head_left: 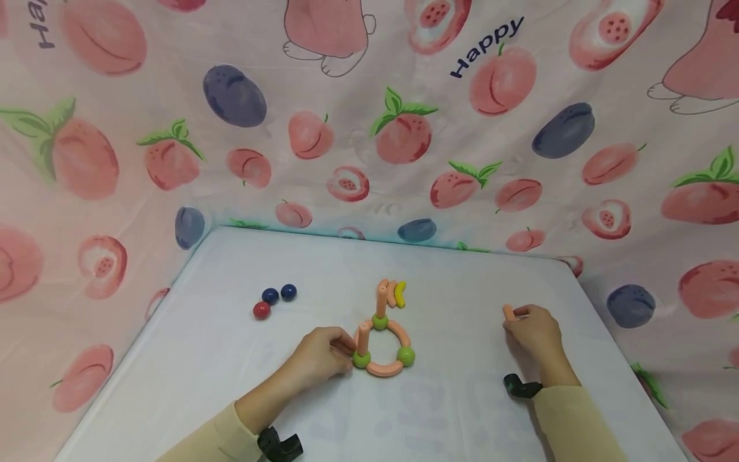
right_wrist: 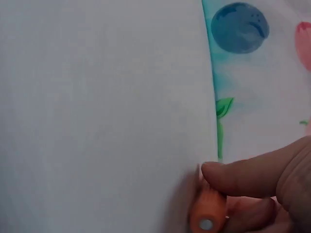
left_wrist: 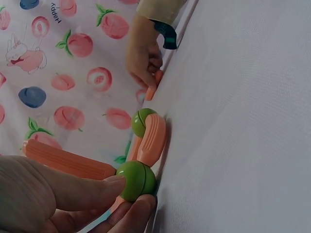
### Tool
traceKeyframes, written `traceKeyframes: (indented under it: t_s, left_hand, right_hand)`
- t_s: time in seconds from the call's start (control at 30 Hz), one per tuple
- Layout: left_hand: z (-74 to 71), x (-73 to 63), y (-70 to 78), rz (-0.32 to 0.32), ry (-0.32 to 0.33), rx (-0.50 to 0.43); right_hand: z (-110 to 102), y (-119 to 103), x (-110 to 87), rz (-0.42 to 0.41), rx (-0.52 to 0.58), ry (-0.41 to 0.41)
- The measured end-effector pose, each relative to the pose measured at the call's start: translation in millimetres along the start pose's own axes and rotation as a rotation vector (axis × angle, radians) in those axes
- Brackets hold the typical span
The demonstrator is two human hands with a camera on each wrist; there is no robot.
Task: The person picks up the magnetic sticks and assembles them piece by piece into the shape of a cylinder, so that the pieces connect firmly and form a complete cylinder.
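Note:
On the table a ring of curved orange pieces (head_left: 385, 370) joins three green balls, with two straight orange sticks (head_left: 382, 300) standing up from two of them. My left hand (head_left: 323, 354) is at the ring's left side, pinching the near-left green ball (left_wrist: 132, 182) between thumb and fingers. Off to the right, my right hand (head_left: 537, 332) pinches an orange stick (right_wrist: 209, 213) between thumb and fingers, low over the white table. A round silvery spot shows on the end of that stick.
Behind the ring lie loose curved pieces, one of them yellow (head_left: 400, 294). Two dark blue balls (head_left: 288, 292) and a red ball (head_left: 262, 310) sit at the back left. The fruit-patterned cloth (head_left: 346, 154) rises along the white table's (head_left: 462, 289) back and sides.

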State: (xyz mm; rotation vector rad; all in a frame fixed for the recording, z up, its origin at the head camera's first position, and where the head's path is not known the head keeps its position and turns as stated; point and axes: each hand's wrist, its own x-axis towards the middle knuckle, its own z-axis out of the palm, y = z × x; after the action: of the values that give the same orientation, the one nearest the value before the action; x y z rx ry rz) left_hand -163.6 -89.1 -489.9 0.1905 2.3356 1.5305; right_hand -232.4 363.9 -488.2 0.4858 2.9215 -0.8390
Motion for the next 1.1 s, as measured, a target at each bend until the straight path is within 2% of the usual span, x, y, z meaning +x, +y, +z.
traceKeyframes:
  t_s: [0.17,0.43,0.63,0.8,0.93,1.03,1.1]
  left_hand:
    - [3.0,-1.6,2.5,0.003,-0.013,-0.006]
    - [5.9,-1.0,5.6,0.012,-0.032,0.001]
    - [8.0,-0.3,6.3,0.015,-0.062,-0.004]
    - [9.4,1.0,5.5,0.029,-0.091,-0.007]
    - [7.1,2.0,5.6,0.018,-0.096,-0.002]
    - [2.5,5.0,7.2,0.001,-0.064,0.007]
    - [-1.4,10.4,7.8,-0.012,-0.021,0.019]
  right_hand:
    - [7.8,-22.0,-7.7,-0.049,0.013,-0.087]
    - [28.8,-70.0,-34.7,-0.164,0.305,-0.192]
    - [42.0,-99.3,-57.0,-0.249,0.42,-0.268]
    - [50.7,-113.1,-70.4,-0.298,0.493,-0.332]
    - [56.5,-118.3,-77.5,-0.315,0.521,-0.351]
    - [59.9,-121.2,-81.4,-0.309,0.531,-0.354]
    - [62.2,-122.1,-83.3,-0.305,0.533,-0.351]
